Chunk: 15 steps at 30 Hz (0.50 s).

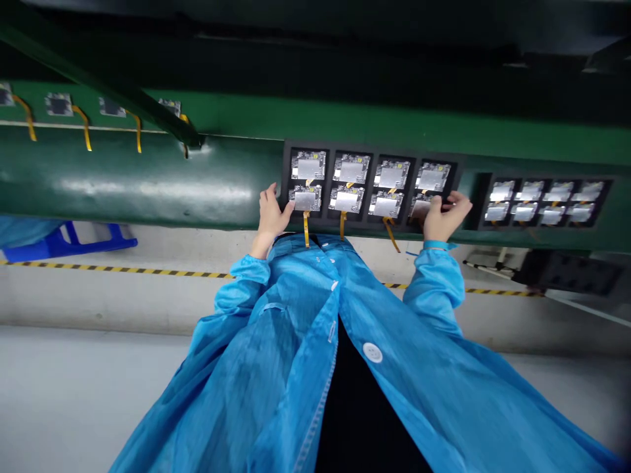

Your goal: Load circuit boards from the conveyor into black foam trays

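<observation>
A black foam-like tray [327,213] lies on the green surface in front of me, with two rows of circuit boards [351,169] in its compartments. Yellow flex cables [306,230] hang from lower boards over the tray's front side. At the tray's left end is my left hand [273,213], fingers apart, its thumb touching the rim beside the lower-left board [305,198]. My right hand [444,215] is closed around the right end, thumb inside over the lower-right board [420,209], which it partly covers. The right fingers are curled near the outer edge.
Another black tray of boards [549,226] sits to the right. Single boards with yellow cables [59,104] lie along the green surface [197,177] at left, behind a slanting green post [123,92]. A blue stool [71,242] stands below left.
</observation>
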Each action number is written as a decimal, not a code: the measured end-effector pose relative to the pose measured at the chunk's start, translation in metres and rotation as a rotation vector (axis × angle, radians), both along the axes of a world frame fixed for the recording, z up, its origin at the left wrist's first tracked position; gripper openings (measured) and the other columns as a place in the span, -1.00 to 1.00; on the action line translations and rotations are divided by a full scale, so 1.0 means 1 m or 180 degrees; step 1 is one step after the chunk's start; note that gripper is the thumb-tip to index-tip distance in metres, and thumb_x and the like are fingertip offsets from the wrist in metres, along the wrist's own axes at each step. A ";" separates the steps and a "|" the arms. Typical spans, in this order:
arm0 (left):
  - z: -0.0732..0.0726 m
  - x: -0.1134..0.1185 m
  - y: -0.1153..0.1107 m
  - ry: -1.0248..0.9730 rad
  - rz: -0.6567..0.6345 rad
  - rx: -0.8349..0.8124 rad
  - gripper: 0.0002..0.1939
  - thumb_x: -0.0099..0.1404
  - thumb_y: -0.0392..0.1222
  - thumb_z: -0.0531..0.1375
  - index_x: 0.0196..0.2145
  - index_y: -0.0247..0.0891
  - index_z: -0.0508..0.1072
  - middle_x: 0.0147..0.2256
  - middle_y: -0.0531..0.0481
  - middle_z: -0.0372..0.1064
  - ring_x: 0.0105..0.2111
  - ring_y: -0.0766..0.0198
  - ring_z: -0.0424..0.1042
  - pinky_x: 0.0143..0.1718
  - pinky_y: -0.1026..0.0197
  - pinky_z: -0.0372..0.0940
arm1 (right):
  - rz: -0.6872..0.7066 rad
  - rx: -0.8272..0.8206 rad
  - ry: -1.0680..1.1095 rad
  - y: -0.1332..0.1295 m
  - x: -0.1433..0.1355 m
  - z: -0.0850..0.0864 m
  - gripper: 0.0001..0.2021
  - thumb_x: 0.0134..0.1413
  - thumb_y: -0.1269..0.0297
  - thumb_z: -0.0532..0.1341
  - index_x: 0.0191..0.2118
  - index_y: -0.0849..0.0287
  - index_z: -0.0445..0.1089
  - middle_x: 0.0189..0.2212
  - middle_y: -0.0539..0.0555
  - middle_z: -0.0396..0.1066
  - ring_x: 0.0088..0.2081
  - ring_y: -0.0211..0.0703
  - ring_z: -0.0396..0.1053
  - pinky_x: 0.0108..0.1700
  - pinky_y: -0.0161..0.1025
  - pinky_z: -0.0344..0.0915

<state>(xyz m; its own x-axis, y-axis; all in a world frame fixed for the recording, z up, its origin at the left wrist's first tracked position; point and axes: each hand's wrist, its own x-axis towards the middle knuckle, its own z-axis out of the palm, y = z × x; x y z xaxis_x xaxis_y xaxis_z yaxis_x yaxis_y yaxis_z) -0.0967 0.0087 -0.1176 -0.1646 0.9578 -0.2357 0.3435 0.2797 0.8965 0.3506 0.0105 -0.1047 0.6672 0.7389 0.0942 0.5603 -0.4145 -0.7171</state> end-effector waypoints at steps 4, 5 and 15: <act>-0.017 -0.002 0.008 -0.0175 -0.0064 -0.0030 -0.59 0.39 -0.02 0.38 0.07 -0.23 0.40 0.02 -0.19 0.33 0.16 0.05 0.36 0.38 -0.05 0.21 | -0.0429 -0.0421 -0.0077 0.000 -0.010 0.003 -0.79 0.17 0.38 0.30 -0.12 0.06 0.30 0.13 0.32 0.33 0.22 0.19 0.25 0.33 0.17 0.15; -0.018 -0.003 0.010 -0.0138 -0.0083 -0.0032 -0.63 0.39 -0.06 0.37 0.04 -0.24 0.42 0.00 -0.18 0.33 0.14 0.06 0.35 0.38 -0.05 0.20 | -0.0583 -0.0587 -0.0012 0.001 -0.010 0.003 -0.83 0.18 0.38 0.29 -0.16 0.07 0.30 0.11 0.35 0.35 0.21 0.19 0.25 0.33 0.18 0.11; 0.028 -0.012 0.022 0.0913 -0.0322 -0.0276 -0.75 0.14 -0.04 0.27 -0.24 -0.18 0.44 -0.14 -0.21 0.50 0.13 -0.27 0.43 0.32 -0.33 0.25 | -0.0459 -0.0571 0.1018 -0.020 0.013 -0.002 -0.85 0.14 0.16 0.29 -0.37 0.10 0.41 -0.35 0.06 0.55 -0.14 -0.02 0.44 0.11 -0.11 0.36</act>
<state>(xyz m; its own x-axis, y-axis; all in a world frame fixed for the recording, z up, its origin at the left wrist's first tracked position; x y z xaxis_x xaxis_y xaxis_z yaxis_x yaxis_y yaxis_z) -0.1085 0.0303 -0.0893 -0.1411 0.9511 -0.2749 0.6089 0.3023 0.7334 0.3634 -0.0094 -0.1065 0.7402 0.6213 -0.2572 0.2473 -0.6072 -0.7551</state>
